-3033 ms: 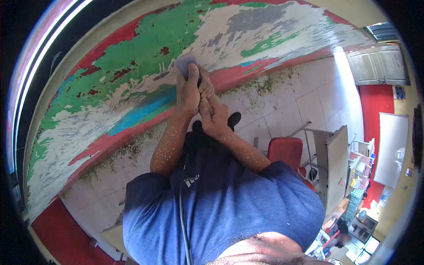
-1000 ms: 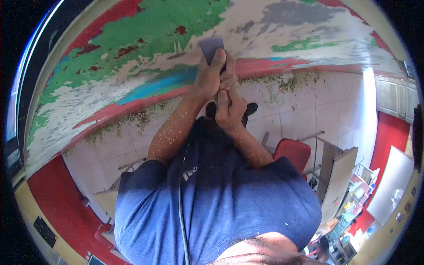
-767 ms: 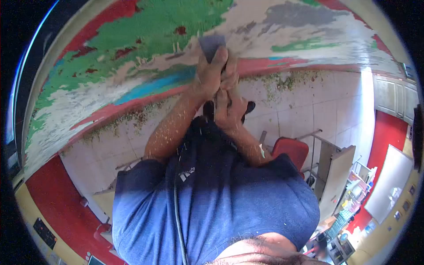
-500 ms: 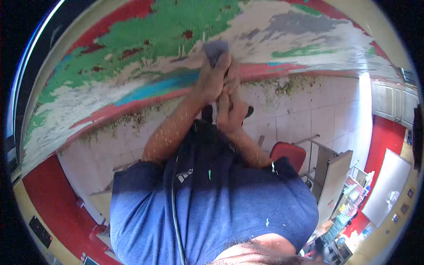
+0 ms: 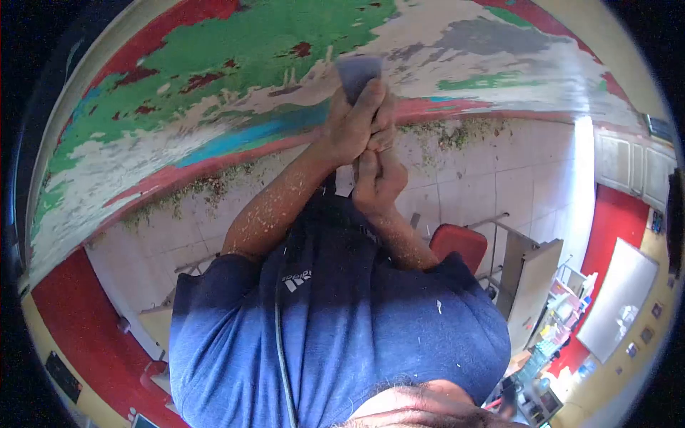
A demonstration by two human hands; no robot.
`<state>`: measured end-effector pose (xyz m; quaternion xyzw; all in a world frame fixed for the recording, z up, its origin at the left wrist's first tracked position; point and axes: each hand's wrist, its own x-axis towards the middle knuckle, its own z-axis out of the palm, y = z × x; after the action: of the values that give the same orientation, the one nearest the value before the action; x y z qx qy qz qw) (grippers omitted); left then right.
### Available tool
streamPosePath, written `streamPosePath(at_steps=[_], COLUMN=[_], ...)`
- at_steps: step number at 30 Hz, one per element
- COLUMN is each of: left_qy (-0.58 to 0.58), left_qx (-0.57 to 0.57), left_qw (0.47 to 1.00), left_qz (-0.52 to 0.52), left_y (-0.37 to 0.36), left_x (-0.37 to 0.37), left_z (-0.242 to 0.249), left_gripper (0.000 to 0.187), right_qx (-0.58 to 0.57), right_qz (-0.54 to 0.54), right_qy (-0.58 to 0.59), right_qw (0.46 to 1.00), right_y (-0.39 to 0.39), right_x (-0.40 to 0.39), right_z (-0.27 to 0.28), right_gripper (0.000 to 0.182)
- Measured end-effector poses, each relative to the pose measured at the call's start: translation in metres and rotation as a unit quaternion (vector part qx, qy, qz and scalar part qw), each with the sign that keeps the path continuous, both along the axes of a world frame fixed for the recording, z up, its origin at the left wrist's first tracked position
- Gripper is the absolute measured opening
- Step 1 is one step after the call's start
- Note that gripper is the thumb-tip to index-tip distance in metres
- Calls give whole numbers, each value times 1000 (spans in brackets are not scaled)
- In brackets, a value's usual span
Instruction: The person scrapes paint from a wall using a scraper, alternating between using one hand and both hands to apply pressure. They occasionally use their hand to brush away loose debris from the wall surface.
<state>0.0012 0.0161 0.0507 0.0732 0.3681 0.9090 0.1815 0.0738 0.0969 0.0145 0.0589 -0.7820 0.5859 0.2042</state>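
Nearest, the right hand [image 5: 378,182] is wrapped tight around the lower handle of a paint scraper [image 5: 358,71], and just above it the left hand [image 5: 357,128] grips the upper handle, fingers curled closed, pressing the grey blade flat to the wall [image 5: 178,114]. Beyond the blade, broad patches are already bare plaster, with flakes [image 5: 207,187] heaped along the floor, but large fields of green, red and blue paint remain.
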Motion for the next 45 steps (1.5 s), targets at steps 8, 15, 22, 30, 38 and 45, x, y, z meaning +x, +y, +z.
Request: streamPosePath(at_steps=[8, 15, 22, 30, 38, 45], left_qy=[6, 24, 22, -18, -15, 33], left_qx=[-30, -22, -50, -75, -7, -63], left_qw=[999, 999, 998, 995, 999, 996], left_qz=[33, 23, 41, 58, 50, 49], left_y=[3, 2, 2, -3, -5, -11], left_x=[1, 7, 0, 11, 2, 0], left_z=[18, 5, 19, 9, -12, 23], left_gripper=[46, 45, 48, 45, 42, 43], right_qx=[47, 14, 17, 10, -19, -49], right_qz=[-24, -8, 8, 22, 37, 57], right_qy=[57, -6, -28, -16, -60, -11], right_qw=[997, 1000, 999, 1000, 997, 997], right_y=[-1, -2, 0, -1, -1, -7], right_x=[-5, 7, 1, 6, 1, -7], right_z=[6, 7, 16, 20, -1, 31], right_gripper=[16, 17, 16, 16, 14, 15])
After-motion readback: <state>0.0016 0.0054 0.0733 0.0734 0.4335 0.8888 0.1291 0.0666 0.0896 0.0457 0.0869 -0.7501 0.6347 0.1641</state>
